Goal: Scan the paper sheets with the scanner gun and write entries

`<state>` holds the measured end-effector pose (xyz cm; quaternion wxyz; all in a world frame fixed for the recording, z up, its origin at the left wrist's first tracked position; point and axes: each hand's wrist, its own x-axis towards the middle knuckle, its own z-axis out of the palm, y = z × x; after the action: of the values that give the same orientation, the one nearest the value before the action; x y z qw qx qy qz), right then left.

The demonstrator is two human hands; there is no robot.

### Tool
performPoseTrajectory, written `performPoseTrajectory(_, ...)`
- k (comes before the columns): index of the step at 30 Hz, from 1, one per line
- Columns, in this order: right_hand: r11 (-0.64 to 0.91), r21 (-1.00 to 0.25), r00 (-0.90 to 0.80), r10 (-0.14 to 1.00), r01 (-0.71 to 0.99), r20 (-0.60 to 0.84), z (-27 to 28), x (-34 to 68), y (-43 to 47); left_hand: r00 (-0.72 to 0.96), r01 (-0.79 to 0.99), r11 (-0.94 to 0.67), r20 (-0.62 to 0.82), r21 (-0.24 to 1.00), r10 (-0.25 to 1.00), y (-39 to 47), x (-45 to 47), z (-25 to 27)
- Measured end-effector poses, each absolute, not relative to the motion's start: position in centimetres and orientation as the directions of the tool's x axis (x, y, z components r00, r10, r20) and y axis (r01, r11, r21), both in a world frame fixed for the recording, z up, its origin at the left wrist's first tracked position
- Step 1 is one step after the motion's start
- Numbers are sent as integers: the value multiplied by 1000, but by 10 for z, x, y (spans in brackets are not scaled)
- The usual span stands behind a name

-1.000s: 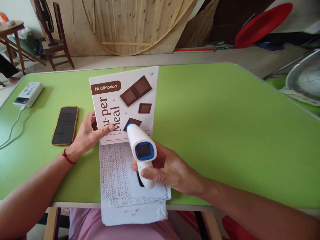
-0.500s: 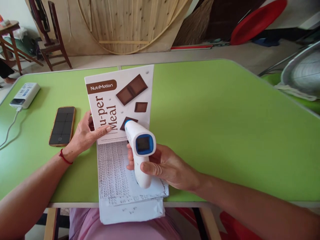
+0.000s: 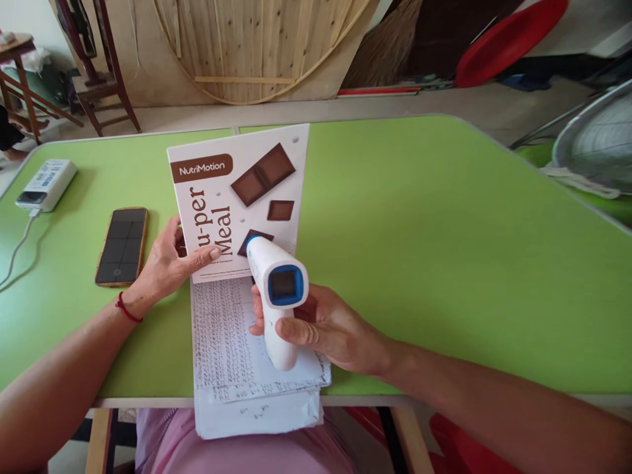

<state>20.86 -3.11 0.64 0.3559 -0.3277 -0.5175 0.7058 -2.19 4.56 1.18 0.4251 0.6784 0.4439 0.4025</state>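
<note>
Thermometer gun, white with a blue-rimmed dark screen, is held above the near middle of the green table. Its handle is gripped by the right hand, the fingers being wrapped around the far left side and the thumb laid along the near side. Its blue-tipped nose is pointed away, toward the far left, and is seen in front of the lowest chocolate picture on the white package; whether the two are touching cannot be told. That package, marked "NutriMotion", is tilted up with its printed front turned toward the near side. Its lower left edge is pinched by the left hand, the thumb being pressed on the front and the other fingers partly hidden behind. A red bracelet is worn on the left wrist.

Beneath the thermometer gun, a stack of written papers is laid on the table, with its near end extended past the near edge. Just left of the left hand, a phone is placed with its dark screen up. Farther left, a white power bank is set, with a cable plugged into its near end.
</note>
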Motion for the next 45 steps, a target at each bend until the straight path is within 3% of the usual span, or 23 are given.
performPoseTrajectory(13,-211,-965,-520,848,-154,-102,5,207,-32,311,240,-264,183,934,933,45,-21,15)
performPoseTrajectory(19,-242,-944,-532,842,-222,-91,3,208,-32,248,379,-266,179,886,952,47,-24,14)
performPoseTrajectory(25,-248,-945,-534,840,-214,-100,2,208,-30,287,411,-189,70,892,955,46,-26,21)
performPoseTrajectory(32,-273,-928,-538,837,-252,-101,2,210,-29,350,277,-121,17,953,936,48,-28,21)
performPoseTrajectory(41,-190,-974,-525,846,-124,-98,10,214,-28,332,217,-123,45,968,942,46,-25,20)
performPoseTrajectory(45,11,-1000,-447,895,3,8,15,227,-26,281,242,-179,107,954,954,49,-28,17)
